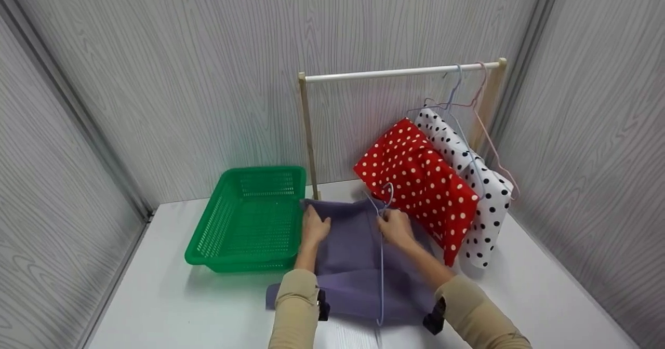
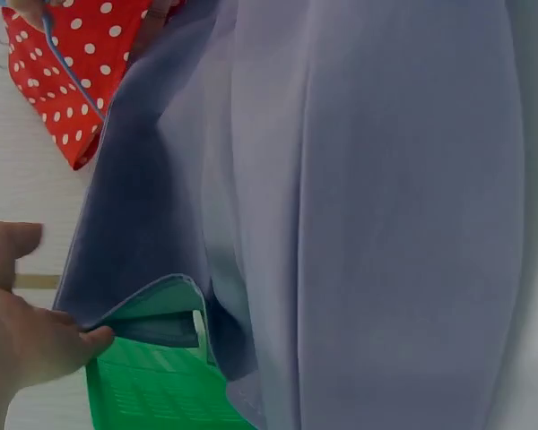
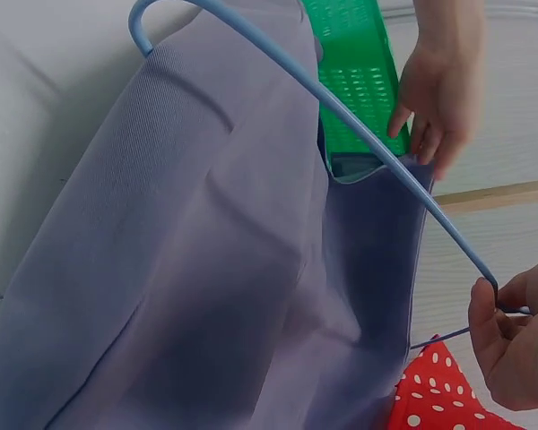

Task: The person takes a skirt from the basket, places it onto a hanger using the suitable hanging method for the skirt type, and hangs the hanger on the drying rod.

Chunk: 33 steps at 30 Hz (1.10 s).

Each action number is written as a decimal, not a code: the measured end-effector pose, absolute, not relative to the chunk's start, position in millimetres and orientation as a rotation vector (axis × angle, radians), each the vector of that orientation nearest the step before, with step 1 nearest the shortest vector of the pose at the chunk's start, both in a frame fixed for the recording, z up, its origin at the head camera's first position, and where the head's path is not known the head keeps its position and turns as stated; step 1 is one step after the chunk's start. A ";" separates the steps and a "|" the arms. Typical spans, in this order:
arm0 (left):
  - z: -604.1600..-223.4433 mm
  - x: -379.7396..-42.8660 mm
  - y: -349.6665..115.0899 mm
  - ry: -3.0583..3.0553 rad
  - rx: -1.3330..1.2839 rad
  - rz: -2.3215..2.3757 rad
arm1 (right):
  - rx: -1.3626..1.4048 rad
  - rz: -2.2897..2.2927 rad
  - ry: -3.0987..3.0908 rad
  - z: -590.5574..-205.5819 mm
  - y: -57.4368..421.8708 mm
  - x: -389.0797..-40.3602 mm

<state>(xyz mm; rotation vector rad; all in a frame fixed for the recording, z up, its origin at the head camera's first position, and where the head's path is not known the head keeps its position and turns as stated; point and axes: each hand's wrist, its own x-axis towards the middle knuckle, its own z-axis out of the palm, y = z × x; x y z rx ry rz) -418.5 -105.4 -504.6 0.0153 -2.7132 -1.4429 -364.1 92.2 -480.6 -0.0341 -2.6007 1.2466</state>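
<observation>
A purple cloth (image 1: 348,240) spreads over the table in front of me, its far edge raised. At its far left corner, my left hand (image 1: 315,227) holds the edge with its fingertips, the thumb standing apart in the left wrist view. My right hand (image 3: 524,336) pinches a blue wire hanger (image 3: 363,133) near the base of its hook. The hanger lies lengthwise across the cloth in the head view, its long arm pointing towards me. Part of the hanger is hidden behind the right hand and cloth.
A green plastic basket (image 1: 193,250) stands left of the cloth. Behind, a rack with a white rail (image 1: 374,74) carries a red dotted cloth (image 1: 415,167) and a white dotted cloth (image 1: 488,198) on hangers at its right end. Grey walls (image 1: 208,68) enclose the table (image 1: 156,286).
</observation>
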 end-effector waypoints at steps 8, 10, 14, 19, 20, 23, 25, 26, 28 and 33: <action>-496.6 -398.9 -108.8 -2.762 -0.194 -0.748 | 0.004 1.064 -2.571 -470.8 92.4 -361.7; -493.7 -393.6 -111.6 -2.699 -0.251 -0.637 | -0.001 1.015 -2.553 -466.5 93.2 -361.2; -489.3 -379.1 -121.6 -2.677 -0.300 -0.558 | -0.056 0.945 -2.568 -459.6 96.2 -360.4; -486.9 -355.7 -139.4 -2.717 -0.349 -0.442 | -0.183 0.923 -2.667 -455.8 102.3 -357.1; -486.5 -352.0 -143.1 -2.709 -0.357 -0.396 | -0.198 0.921 -2.681 -455.2 103.7 -356.7; -485.8 -343.4 -153.5 -2.718 -0.352 -0.290 | -0.183 0.946 -2.681 -454.0 108.1 -355.3; -485.9 -339.9 -159.4 -2.760 -0.335 -0.254 | -0.157 0.971 -2.659 -452.2 110.3 -353.8; -485.5 -338.1 -161.6 -2.789 -0.324 -0.244 | -0.142 0.983 -2.649 -450.4 111.8 -353.1; -484.9 -334.6 -165.0 -2.834 -0.315 -0.239 | -0.114 1.002 -2.635 -446.6 114.4 -351.5; -485.9 -328.5 -169.2 -2.781 -0.341 -0.196 | -0.065 1.039 -2.657 -435.4 119.3 -345.8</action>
